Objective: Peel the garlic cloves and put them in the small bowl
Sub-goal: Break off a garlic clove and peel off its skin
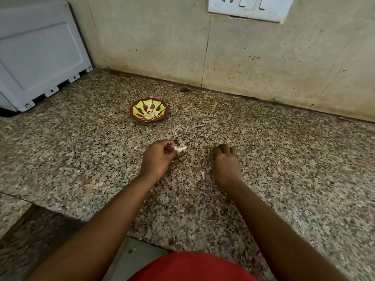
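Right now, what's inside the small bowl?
The bowl holds a few pale peeled garlic cloves near its middle. Whatever lies beneath them is covered.

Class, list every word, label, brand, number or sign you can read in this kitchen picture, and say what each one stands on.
No words, brands or numbers can be read.
White appliance: small dark arrow marks on its bottom tabs, no lettering.
Switch plate: no readable marking.
Small bowl: a yellow and brown pattern only, no text.

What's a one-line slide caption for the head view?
Left hand pinches garlic skin; right hand rests on granite counter; peeled cloves in small bowl.
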